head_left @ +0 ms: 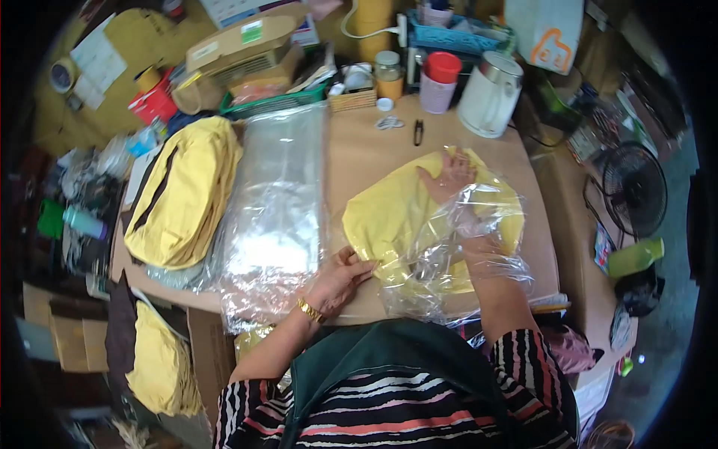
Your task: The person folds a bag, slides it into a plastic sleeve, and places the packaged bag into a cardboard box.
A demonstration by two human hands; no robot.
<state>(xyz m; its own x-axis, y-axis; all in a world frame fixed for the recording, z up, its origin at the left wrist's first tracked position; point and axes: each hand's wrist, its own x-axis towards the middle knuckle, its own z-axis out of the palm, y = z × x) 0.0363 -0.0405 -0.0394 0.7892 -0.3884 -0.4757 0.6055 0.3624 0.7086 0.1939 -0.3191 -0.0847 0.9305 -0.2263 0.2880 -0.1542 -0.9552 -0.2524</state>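
A yellow fabric piece [381, 202] lies on the table in front of me, with a clear plastic bag [430, 262] around it. My right hand [452, 178] is inside the plastic bag, its fingers spread flat on the far part of the fabric. The bag's crumpled mouth gathers about my right forearm. At the near left edge, my left hand [342, 278] pinches the plastic bag beside the fabric. To the left lies a stack of flat clear plastic bags [277, 187]. Beyond it sits a pile of yellow fabric pieces [183, 198] with a dark strip.
A white kettle [490, 93], a pink cup with a red top [439, 82] and a glass jar [387, 71] stand at the back. A small black tool [418, 132] lies before them. More yellow fabric [161, 359] hangs lower left; a black fan [634, 187] stands right.
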